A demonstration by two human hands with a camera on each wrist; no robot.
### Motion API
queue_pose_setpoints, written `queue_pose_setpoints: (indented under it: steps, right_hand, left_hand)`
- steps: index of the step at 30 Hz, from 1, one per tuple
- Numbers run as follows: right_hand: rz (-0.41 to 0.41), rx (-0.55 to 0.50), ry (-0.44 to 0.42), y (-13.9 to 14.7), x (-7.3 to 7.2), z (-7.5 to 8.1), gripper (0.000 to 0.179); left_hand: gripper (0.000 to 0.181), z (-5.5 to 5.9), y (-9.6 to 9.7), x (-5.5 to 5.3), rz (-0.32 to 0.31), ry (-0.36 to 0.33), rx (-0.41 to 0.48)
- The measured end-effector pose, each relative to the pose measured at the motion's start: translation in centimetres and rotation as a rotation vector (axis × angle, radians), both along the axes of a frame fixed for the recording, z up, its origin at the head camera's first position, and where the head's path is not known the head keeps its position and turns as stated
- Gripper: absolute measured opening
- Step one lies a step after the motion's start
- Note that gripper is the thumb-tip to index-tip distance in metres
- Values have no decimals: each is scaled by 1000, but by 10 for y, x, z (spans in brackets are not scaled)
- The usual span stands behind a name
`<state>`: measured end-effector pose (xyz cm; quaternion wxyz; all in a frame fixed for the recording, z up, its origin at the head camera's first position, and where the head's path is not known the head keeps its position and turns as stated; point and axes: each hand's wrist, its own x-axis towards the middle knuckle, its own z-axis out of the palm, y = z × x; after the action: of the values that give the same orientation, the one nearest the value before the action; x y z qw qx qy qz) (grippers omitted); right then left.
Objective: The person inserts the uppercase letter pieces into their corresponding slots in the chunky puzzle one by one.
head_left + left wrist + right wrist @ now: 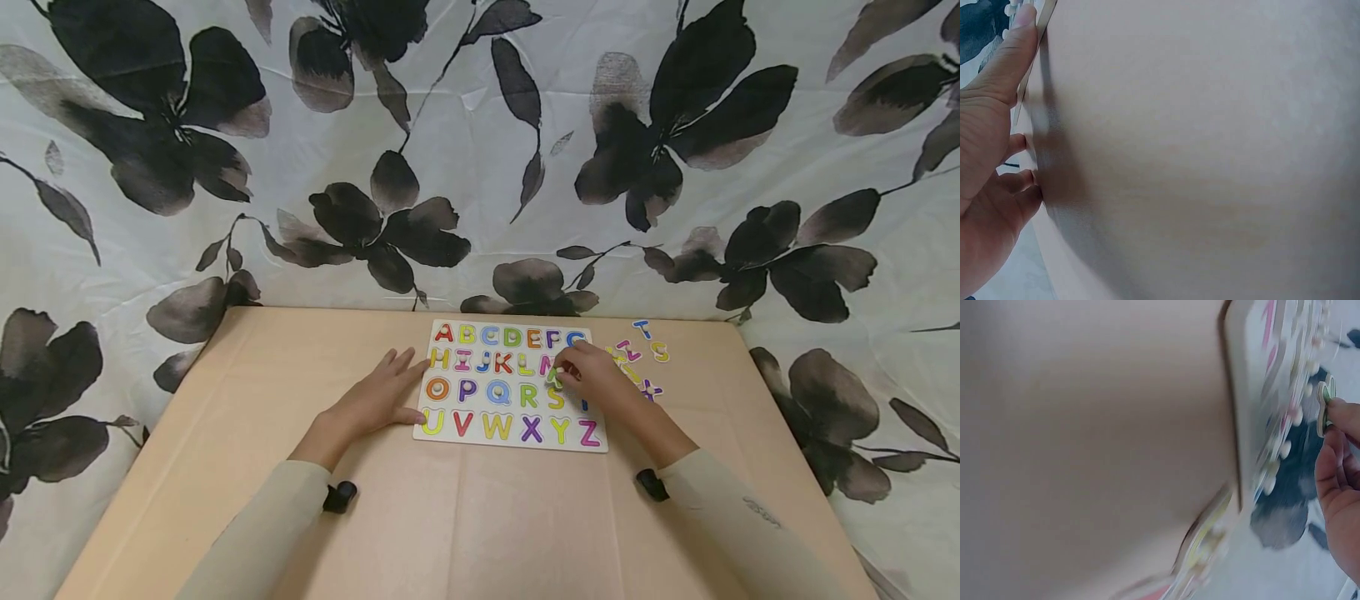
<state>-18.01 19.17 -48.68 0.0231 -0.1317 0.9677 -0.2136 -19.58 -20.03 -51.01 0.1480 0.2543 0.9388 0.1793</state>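
A white alphabet puzzle board [480, 442] with colourful letters lies towards the back of the table. My left hand [375, 396] is at its left side, fingers spread; in the left wrist view the thumb [1013, 53] rests along the board's edge. Above the right part of the board, my right hand [600, 383] pinches a green letter piece [553, 379] between thumb and fingertips. That piece appears raised off the board in the right wrist view, and which letter it is cannot be told. My right hand hides part of the board's middle rows.
Loose letter pieces lie right of the board, among them a blue T [641, 329], a yellow S [660, 351] and a purple X [651, 389]. Pegs stick up from pieces on the board. A floral cloth [517, 158] hangs behind the table [517, 525].
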Motion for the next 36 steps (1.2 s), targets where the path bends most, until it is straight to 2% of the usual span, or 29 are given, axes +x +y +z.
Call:
queue_pose_setpoints:
  steps: [6,10,19,29,36]
  right_hand:
    - [103,25,-16,-25,3,0,14]
    - [180,56,9,-33,2,-4,13]
    - [252,95,8,-35,-3,-14,13]
    - [232,101,-48,-34,3,-9,24]
    - [85,50,-56,0,6,5,29]
  left_hand:
    - [101,4,1,0,0,-5,4]
    - [101,4,3,-2,5,-4,13]
    - [101,1,5,-4,16,4,-4]
    - [100,2,1,0,6,-9,2]
    - [101,4,-2,3,-5,-13,0]
